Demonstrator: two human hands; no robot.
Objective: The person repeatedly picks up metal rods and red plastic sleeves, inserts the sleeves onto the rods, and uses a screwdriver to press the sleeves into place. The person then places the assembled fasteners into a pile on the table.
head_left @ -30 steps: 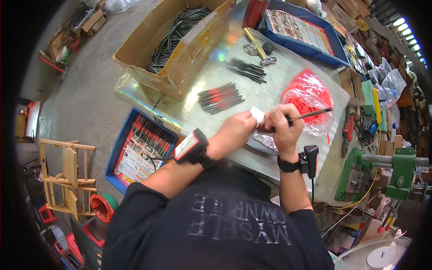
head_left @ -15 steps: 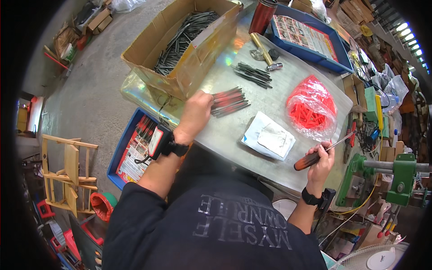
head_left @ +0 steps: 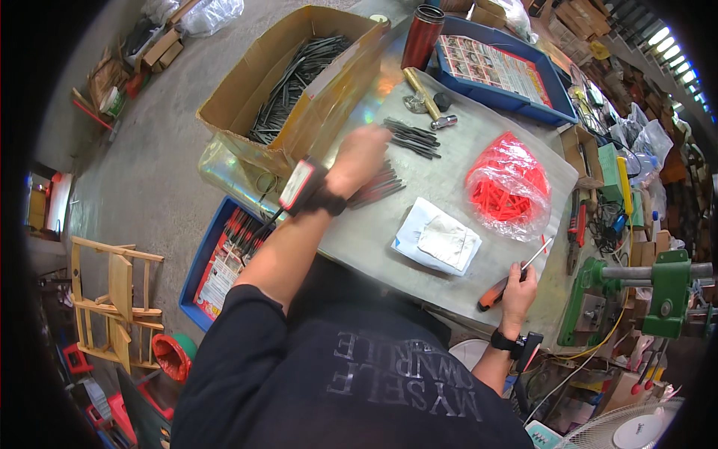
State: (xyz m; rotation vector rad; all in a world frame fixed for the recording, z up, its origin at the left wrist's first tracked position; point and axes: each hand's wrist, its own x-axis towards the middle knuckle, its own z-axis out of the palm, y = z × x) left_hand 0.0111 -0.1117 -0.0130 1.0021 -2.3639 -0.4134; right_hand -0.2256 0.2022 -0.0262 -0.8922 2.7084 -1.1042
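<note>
Left to right: red-marked rods (head_left: 380, 188) are partly covered by the left hand (head_left: 364, 156), which is half curled; whether anything is gripped cannot be told. Slender dark rods (head_left: 415, 139) are bunched beside it on the smooth table (head_left: 355, 243); both groups are judged light, stiff, and best taken mid-length. A folded pad (head_left: 447, 243) is presumed soft. The screwdriver (head_left: 491, 297), probably rigid and best held by its rounded handle, is enclosed by the right hand's (head_left: 518, 292) curled fingers near the table edge.
</note>
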